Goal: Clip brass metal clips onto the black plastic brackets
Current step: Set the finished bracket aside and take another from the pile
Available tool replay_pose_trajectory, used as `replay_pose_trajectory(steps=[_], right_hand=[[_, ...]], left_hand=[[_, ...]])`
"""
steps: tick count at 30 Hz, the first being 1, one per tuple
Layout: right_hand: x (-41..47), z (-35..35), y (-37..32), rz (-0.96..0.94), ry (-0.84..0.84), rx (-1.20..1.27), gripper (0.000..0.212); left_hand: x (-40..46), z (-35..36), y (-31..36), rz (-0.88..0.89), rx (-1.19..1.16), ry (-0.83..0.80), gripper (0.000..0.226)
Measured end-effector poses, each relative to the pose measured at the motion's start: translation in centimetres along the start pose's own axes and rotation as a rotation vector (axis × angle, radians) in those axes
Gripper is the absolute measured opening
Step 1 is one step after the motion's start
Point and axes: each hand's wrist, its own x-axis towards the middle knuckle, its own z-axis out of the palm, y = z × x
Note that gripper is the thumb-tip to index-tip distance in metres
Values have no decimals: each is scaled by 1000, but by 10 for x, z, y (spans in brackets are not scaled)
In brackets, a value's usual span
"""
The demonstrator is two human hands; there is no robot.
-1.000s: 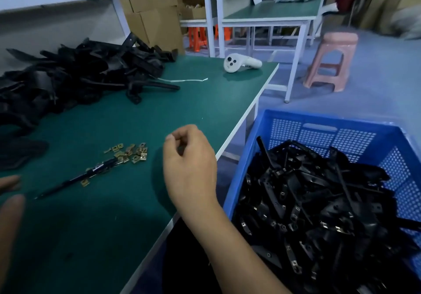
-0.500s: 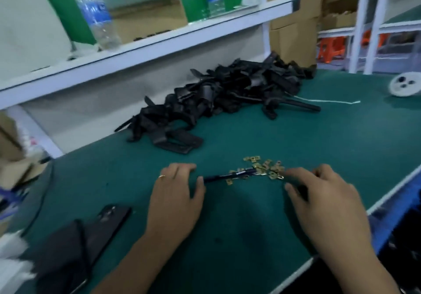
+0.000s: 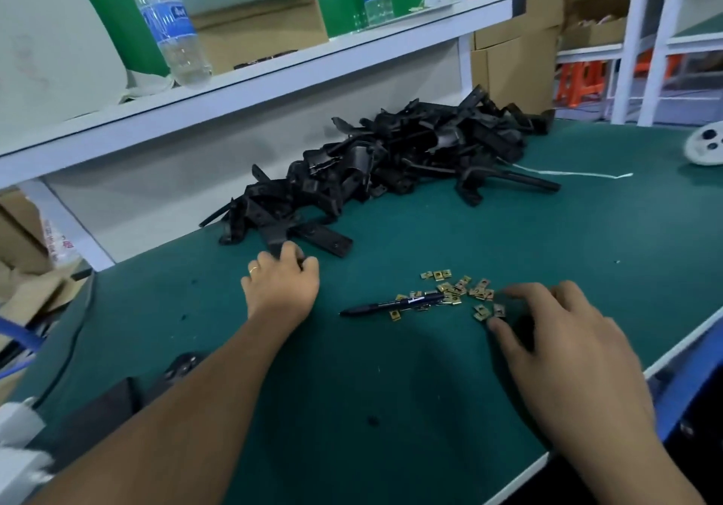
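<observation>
A heap of black plastic brackets lies on the green table under the white shelf. My left hand reaches to the heap's near end, and its fingers curl over the end of one black bracket. Several small brass clips are scattered in the middle of the table, around a black pen. Just right of the clips, my right hand hovers with fingers spread. Its thumb and fingertips are close to the nearest clips, and I see none held.
A white shelf with a water bottle overhangs the back of the table. A white controller lies at the far right. A dark flat device sits near the left front. The blue crate's edge is at the right.
My view swung left from the blue crate to the table. My left hand moved forward from beside the pen to the bracket heap. My right hand came down next to the clips.
</observation>
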Motion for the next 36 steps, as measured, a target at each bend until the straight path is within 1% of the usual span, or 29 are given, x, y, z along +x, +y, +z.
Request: replay_pose_trajectory(steps=[1, 2, 5, 8, 11, 14, 17, 19, 21, 22, 24, 25, 26, 28, 31, 34, 36], right_hand=[[0, 0, 0, 7, -11, -5, 23], [0, -1, -1, 11, -28, -4, 20], [2, -3, 0, 25, -67, 28, 12], [2, -6, 2, 26, -59, 82, 9], [0, -9, 1, 27, -55, 110, 13], [0, -9, 2, 44, -76, 148, 15], [0, -7, 5, 128, -55, 343, 12], [0, -7, 5, 169, -27, 505, 12], [1, -7, 6, 169, -24, 597, 13], [1, -7, 6, 159, -29, 625, 14], [1, -6, 4, 125, -38, 684, 14], [2, -5, 2, 110, -47, 725, 13], [2, -3, 0, 99, -62, 774, 13], [1, 0, -5, 72, -102, 863, 15], [-1, 4, -11, 37, -137, 958, 23], [-1, 5, -14, 23, -140, 954, 28], [0, 4, -15, 34, -121, 1006, 30]], left_hand=[[-1, 1, -1, -10, -3, 33, 24], [-4, 2, -3, -20, 14, 61, 24], [-10, 4, -7, -81, 137, 127, 39], [-18, 3, -7, -127, 126, 181, 38], [-26, -3, -5, -193, 69, 187, 40], [-48, -10, -6, -191, 61, 177, 39], [-81, -16, -15, -168, 113, 179, 30], [-99, -19, -20, -133, 149, 199, 27], [-109, -20, -21, -36, 177, 217, 29], [-111, -20, -21, 39, 203, 201, 34], [-112, -21, -19, 188, 235, 89, 54], [-111, -23, -19, 235, 223, 58, 57], [-110, -24, -19, 266, 209, 53, 56], [-108, -28, -20, 303, 192, 62, 53], [-107, -29, -20, 337, 150, 22, 52], [-107, -29, -16, 341, 162, 80, 41], [-107, -28, -13, 312, 141, 92, 37]])
